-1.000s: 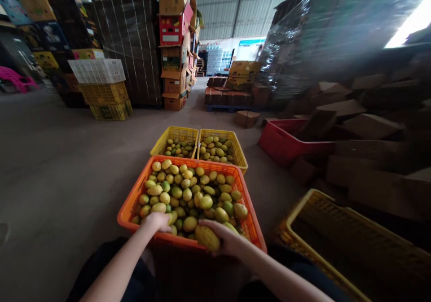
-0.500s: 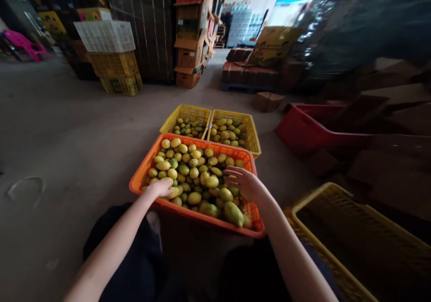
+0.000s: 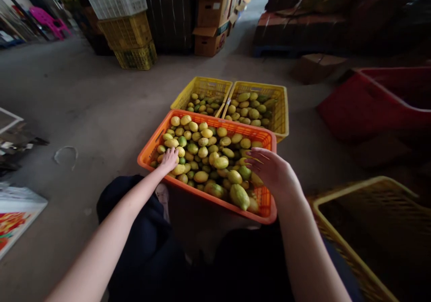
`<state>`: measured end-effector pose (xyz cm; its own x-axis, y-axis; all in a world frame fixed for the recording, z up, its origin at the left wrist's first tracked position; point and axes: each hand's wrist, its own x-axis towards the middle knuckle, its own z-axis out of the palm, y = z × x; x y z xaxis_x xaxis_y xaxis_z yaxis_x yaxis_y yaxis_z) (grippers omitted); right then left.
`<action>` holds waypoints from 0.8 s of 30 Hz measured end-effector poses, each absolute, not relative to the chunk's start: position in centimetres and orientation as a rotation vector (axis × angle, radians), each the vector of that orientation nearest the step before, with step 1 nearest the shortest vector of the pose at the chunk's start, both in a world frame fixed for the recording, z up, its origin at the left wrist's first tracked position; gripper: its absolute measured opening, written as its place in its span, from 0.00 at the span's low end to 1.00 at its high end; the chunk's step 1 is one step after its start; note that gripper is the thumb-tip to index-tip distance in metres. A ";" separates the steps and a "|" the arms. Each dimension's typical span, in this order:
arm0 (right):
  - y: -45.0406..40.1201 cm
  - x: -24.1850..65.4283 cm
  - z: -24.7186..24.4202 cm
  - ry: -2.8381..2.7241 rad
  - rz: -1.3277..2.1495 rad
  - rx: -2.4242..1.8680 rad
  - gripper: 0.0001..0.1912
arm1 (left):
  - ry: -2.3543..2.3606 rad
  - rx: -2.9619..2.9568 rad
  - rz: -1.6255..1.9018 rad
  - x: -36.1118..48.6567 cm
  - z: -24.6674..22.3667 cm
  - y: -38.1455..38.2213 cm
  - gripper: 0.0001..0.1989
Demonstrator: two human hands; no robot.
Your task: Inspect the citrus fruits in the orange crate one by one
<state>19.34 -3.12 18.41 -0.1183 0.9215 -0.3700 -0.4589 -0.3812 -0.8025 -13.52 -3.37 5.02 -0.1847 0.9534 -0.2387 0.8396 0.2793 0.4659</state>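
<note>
An orange crate (image 3: 205, 202) full of yellow and greenish lemons (image 3: 201, 177) stands in front of my legs. Over the crate's left side, my left hand (image 3: 169, 159) lies on the fruit with its fingers spread, touching lemons; its fingertips are partly hard to make out. My right hand (image 3: 271, 167) hovers at the right end of the crate, fingers stretched out and slightly curved, with no fruit seen in it. A large, knobbly green-yellow lemon (image 3: 239, 197) lies in the near right corner, below that hand.
Two yellow crates (image 3: 285, 113) with more lemons adjoin the far side. An open yellow crate (image 3: 336, 230) is at my right, with a red bin (image 3: 350, 102) beyond it. Stacked crates (image 3: 126, 32) and cardboard boxes (image 3: 210, 12) stand farther back; a printed carton (image 3: 20, 212) is at left.
The view has tilted down and swung left. My left hand has shifted slightly up over the lemons, and my right hand has moved toward the crate's right rim.
</note>
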 end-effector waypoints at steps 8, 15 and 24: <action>-3.0 19.6 18.9 -0.611 1.689 -1.076 0.05 | 2.121 1.407 0.479 -13.1 6.0 -2.7 0.17; -3.3 19.2 19.0 -0.630 1.702 -1.050 0.06 | 2.053 1.060 0.847 -12.4 8.3 -4.2 0.17; -3.3 19.5 18.8 -0.634 1.698 -1.071 0.04 | 1.195 0.801 1.323 -11.4 16.4 -2.7 0.20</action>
<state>19.54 -3.34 18.77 -0.1190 0.9252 -0.3604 -0.4632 -0.3728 -0.8040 -11.40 -2.67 16.40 -0.1435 0.9721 -0.1854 -0.2836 0.1391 0.9488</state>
